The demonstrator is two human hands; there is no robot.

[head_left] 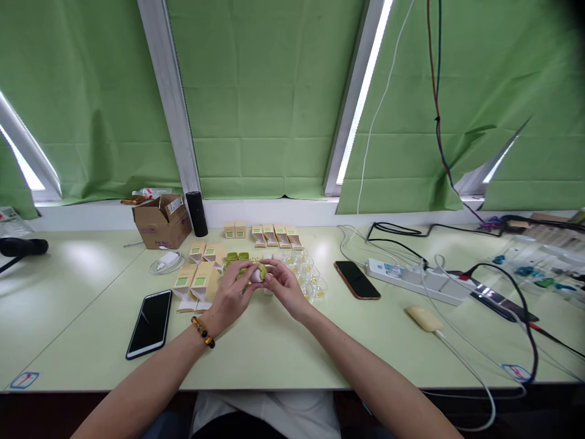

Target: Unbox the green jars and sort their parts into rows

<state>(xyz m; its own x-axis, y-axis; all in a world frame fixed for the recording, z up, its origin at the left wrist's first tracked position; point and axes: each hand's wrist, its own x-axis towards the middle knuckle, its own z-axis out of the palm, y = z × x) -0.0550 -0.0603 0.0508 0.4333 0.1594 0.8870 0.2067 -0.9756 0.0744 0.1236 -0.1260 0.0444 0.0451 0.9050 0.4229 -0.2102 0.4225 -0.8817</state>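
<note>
Over the middle of the table, both hands meet around a small round white-and-green item (257, 275). My left hand (232, 289), with a beaded bracelet (203, 332) at the wrist, grips it from the left. The fingers of my right hand (287, 285) pinch its right side; they partly hide it, and its exact kind is unclear. Small green square containers (238, 256) stand just behind my left hand. To the right of my right hand are several clear plastic cups (315, 281) with yellow spots. Open cream-coloured small boxes (204, 281) stand left of my left hand.
More small boxes (276, 236) line the back, near a cardboard box (162, 222) and a black cylinder (196, 213). One phone (149, 323) lies at left, another phone (357, 280) at right. A power strip (418, 281), cables and a cream charger (424, 318) occupy the right side.
</note>
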